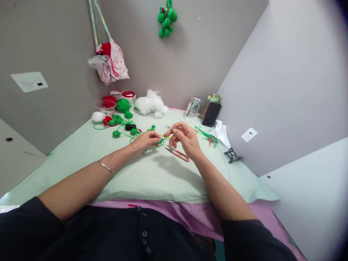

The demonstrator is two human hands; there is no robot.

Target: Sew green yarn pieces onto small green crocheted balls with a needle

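Near the middle of the pale green tabletop, my left hand (146, 141) pinches a small piece of green yarn work (160, 142) between thumb and fingers. A thin yellow tool (166, 136) lies between the two hands, beside the yarn. My right hand (186, 137) is raised just right of it, fingers curled toward the thumb; whether they grip the tool or a strand is too small to tell. Orange-handled thread snips (179, 154) rest on the cloth below my right hand. Loose green strands trail down and left from the held piece.
Green yarn balls (123, 105), a black spool (130, 127) and white stuffing (151, 103) lie left and behind. Back right are a clear cup (193, 107), a dark phone (211, 114) against a bottle, yarn scraps (208, 137), white tissue (221, 133) and a black stand (233, 155).
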